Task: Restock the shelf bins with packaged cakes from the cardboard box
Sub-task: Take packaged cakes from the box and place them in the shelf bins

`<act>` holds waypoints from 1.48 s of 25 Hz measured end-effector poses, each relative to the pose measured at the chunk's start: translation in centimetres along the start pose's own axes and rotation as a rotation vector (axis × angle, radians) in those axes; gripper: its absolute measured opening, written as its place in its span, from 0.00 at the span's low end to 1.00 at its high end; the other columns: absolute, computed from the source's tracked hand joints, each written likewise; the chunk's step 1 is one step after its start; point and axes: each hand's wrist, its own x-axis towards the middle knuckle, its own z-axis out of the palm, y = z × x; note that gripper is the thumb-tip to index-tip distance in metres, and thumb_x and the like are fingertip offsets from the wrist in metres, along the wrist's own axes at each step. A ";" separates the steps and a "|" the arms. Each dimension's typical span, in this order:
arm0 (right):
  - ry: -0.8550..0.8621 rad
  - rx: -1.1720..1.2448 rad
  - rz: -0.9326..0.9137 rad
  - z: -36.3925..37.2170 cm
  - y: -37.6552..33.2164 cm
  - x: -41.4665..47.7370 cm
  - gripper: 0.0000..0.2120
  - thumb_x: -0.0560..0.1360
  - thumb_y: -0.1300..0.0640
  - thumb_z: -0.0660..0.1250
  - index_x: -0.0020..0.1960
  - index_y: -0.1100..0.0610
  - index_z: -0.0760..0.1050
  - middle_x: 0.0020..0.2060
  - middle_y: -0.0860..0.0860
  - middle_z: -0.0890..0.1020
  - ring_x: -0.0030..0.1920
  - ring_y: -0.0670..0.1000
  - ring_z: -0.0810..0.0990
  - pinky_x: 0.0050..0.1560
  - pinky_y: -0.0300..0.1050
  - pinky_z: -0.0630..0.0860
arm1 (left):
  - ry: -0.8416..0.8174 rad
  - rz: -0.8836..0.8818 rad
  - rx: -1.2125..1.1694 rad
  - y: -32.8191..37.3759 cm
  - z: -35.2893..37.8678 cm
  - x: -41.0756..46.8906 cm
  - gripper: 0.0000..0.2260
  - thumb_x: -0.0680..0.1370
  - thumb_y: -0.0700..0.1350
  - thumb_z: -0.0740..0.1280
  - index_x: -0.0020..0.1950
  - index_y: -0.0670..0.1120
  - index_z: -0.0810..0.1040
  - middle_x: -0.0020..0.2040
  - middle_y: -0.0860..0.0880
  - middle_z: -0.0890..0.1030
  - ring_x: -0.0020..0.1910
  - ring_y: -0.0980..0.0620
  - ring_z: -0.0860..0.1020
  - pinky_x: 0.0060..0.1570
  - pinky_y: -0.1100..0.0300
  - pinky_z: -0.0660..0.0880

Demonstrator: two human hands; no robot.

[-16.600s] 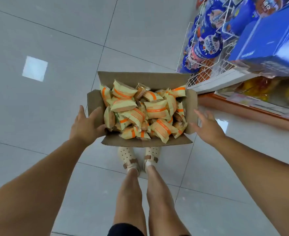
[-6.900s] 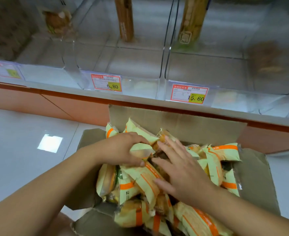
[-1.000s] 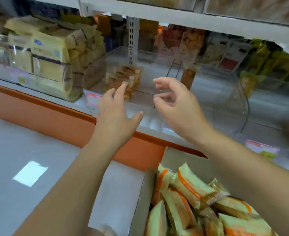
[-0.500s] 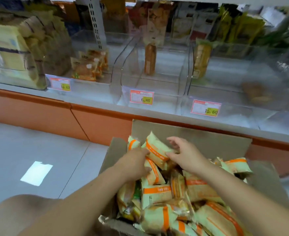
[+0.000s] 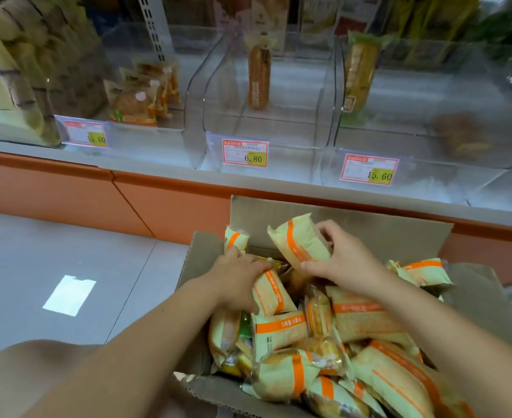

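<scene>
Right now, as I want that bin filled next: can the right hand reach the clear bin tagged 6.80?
Probably yes: the right hand, gripping a cake packet above the cardboard box, has the 6.80 bin beyond the box flap, with nothing between and only one upright packet inside.

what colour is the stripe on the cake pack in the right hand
Orange, on a pale yellow-green cake pack gripped by the right hand; head view shows it.
</scene>
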 end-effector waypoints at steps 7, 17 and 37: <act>0.091 0.201 0.034 -3.0 1.6 -1.4 0.26 0.68 0.53 0.77 0.60 0.45 0.69 0.51 0.37 0.78 0.48 0.35 0.76 0.42 0.31 0.70 | 0.145 0.249 0.168 1.3 0.2 0.7 0.28 0.77 0.48 0.67 0.75 0.58 0.63 0.77 0.49 0.61 0.76 0.44 0.56 0.72 0.48 0.54; 0.252 -0.044 -0.225 -0.9 1.6 -2.0 0.28 0.65 0.58 0.76 0.59 0.38 0.69 0.57 0.40 0.72 0.55 0.41 0.74 0.50 0.43 0.76 | -0.017 -0.121 -1.889 0.0 -3.7 -2.3 0.21 0.74 0.49 0.67 0.65 0.42 0.75 0.57 0.39 0.82 0.55 0.41 0.81 0.57 0.45 0.77; 0.025 0.283 -0.077 0.7 1.1 -2.0 0.40 0.71 0.56 0.75 0.73 0.34 0.57 0.70 0.37 0.66 0.67 0.41 0.69 0.56 0.32 0.71 | 0.152 -0.140 -1.789 0.6 -1.4 -2.6 0.37 0.63 0.31 0.77 0.68 0.47 0.66 0.55 0.40 0.84 0.54 0.41 0.83 0.51 0.49 0.81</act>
